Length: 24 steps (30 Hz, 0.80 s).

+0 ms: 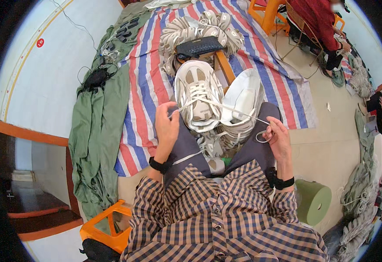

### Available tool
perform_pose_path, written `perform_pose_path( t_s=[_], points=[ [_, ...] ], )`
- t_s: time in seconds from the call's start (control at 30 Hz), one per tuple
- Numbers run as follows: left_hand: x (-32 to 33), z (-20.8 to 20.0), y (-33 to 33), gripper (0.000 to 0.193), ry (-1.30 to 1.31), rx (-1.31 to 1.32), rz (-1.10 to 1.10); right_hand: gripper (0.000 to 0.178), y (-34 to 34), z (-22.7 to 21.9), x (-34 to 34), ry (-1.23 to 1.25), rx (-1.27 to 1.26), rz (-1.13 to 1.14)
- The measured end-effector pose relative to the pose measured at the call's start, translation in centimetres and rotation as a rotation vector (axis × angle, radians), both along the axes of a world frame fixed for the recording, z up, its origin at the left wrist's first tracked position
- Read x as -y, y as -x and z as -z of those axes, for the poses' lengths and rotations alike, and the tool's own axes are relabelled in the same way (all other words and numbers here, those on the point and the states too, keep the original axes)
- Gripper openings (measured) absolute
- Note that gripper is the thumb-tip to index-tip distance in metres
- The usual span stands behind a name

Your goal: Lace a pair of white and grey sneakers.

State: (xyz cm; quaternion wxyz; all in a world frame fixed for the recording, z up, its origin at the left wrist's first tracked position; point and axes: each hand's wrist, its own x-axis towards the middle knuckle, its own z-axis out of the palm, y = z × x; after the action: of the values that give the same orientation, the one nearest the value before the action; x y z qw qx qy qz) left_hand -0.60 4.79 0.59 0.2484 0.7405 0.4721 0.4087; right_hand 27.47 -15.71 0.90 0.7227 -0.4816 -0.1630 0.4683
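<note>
two hands: left hand point(167, 126) and right hand point(278, 139) each pinch one white lace point(230, 109); two sneakers point(198, 95) on lap.

Small round red sign point(40, 43) on pale wall, upper left of frame, no packages or screens

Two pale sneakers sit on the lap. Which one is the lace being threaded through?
The sneaker on the person's left, top up with eyelets showing. Its lace runs to the right hand; the left hand steadies it. The other sneaker shows no lace.
</note>
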Motion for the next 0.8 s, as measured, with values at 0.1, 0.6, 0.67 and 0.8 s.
perform_pose_path(
  t_s=[0.1,0.6,0.67,0.8],
  points=[
    [-0.4,-0.9,-1.9,0.019,-0.046,0.016,0.085,0.022,0.4,-0.9,0.5,0.016,0.013,-0.039],
    [-1.2,-2.0,-7.5,0.017,-0.353,-0.738,0.086,0.023,8.8,-9.4,0.4,-0.111,0.379,-0.913],
    [-2.0,-0.4,-6.9,0.014,-0.396,-0.774,0.069,0.024,9.3,-9.2,0.5,-0.151,0.378,-0.937],
    [-2.1,-0.3,-6.9,0.009,-0.399,-0.709,0.08,0.026,9.2,-8.1,0.6,-0.21,0.336,-0.923]
  ],
)
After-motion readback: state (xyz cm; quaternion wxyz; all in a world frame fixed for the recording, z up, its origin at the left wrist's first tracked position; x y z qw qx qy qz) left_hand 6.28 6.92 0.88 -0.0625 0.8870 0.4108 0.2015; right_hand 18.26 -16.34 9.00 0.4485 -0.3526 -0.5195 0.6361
